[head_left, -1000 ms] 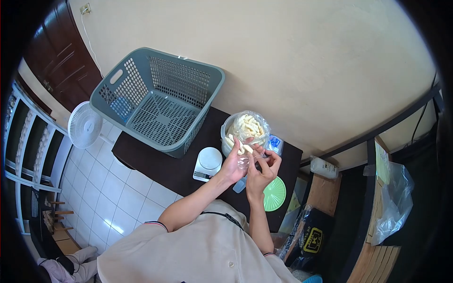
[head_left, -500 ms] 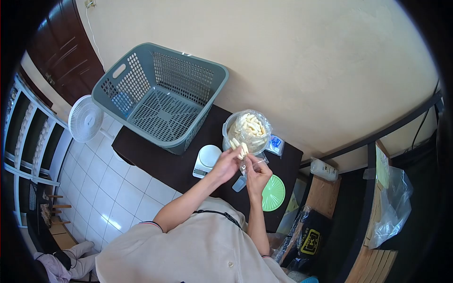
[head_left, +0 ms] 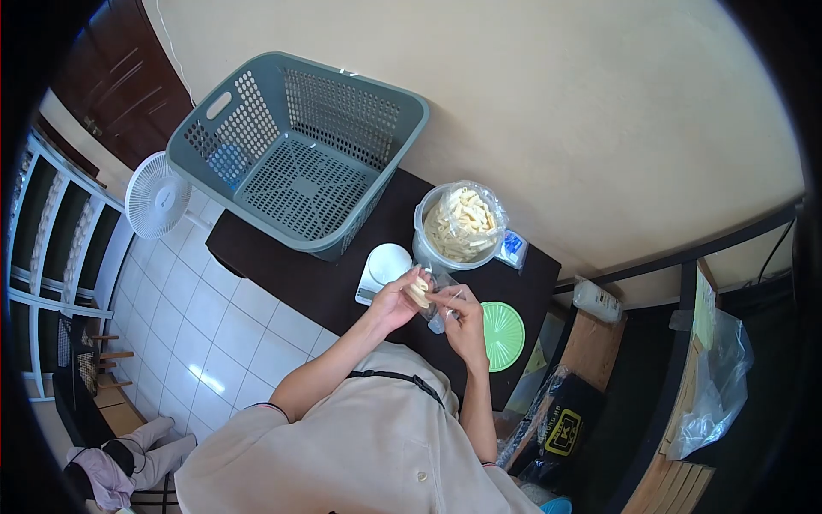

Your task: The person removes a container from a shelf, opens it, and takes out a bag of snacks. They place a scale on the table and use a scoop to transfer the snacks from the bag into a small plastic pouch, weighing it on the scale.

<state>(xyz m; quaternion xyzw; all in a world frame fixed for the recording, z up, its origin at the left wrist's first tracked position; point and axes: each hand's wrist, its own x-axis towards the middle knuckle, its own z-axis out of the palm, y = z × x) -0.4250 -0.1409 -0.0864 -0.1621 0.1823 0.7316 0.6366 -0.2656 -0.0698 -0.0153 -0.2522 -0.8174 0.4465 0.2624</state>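
My left hand (head_left: 396,303) is closed around a few pale, stick-like snack pieces (head_left: 419,292). Close beside it, my right hand (head_left: 463,322) pinches a small clear plastic bag (head_left: 438,284), its fingers against the pieces. Whether the pieces are inside the bag's mouth is hard to see. Just beyond both hands stands a round tub (head_left: 422,247) with a plastic liner, filled with more of the same pale pieces (head_left: 465,224). A white kitchen scale (head_left: 384,267) lies by my left hand, and a green round lid (head_left: 503,336) by my right.
A large grey-green laundry basket (head_left: 330,244) takes up the left part of the dark table (head_left: 274,269). A blue-and-white packet (head_left: 513,248) lies right of the tub. A white fan (head_left: 158,196) stands left on the tiled floor. Another person (head_left: 141,463) is at lower left.
Both hands have drawn back from the tub's rim toward my body, with the pale pieces and the bag. The view has shifted slightly.
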